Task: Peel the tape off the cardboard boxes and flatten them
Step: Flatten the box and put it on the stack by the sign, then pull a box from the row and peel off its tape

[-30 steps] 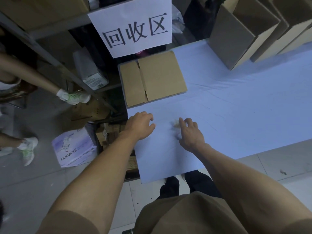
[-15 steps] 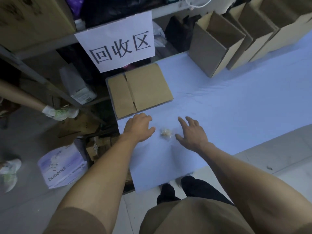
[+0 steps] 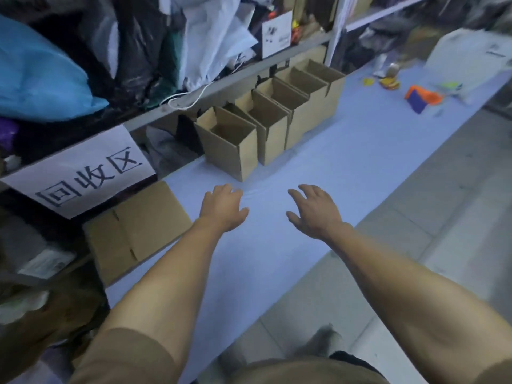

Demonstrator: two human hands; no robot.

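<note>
Cardboard stock on the pale blue cloth-covered counter (image 3: 346, 173) falls in two groups. One flattened brown cardboard box (image 3: 138, 231) lies at the counter's left end, just below a white paper sign with black characters (image 3: 80, 173). A row of four upright open-topped brown cardboard boxes (image 3: 271, 117) stands along the far edge, side by side against the grey metal shelf rail (image 3: 221, 81). Whether tape remains on any of them cannot be told at this sharpness.

Both hands are extended over the bare cloth, just short of the nearest upright box. Left hand (image 3: 223, 207): grip loose, fingers relaxed and slightly bent, holding nothing. Right hand (image 3: 315, 210): grip wide, fingers spread, holding nothing. The two hands are apart, palms down; contact with the cloth cannot be confirmed.

At the counter's far right end lie small coloured items, including an orange and blue object (image 3: 421, 98). Shelving behind carries a blue plastic bag (image 3: 38, 79) and dark bundled goods.
</note>
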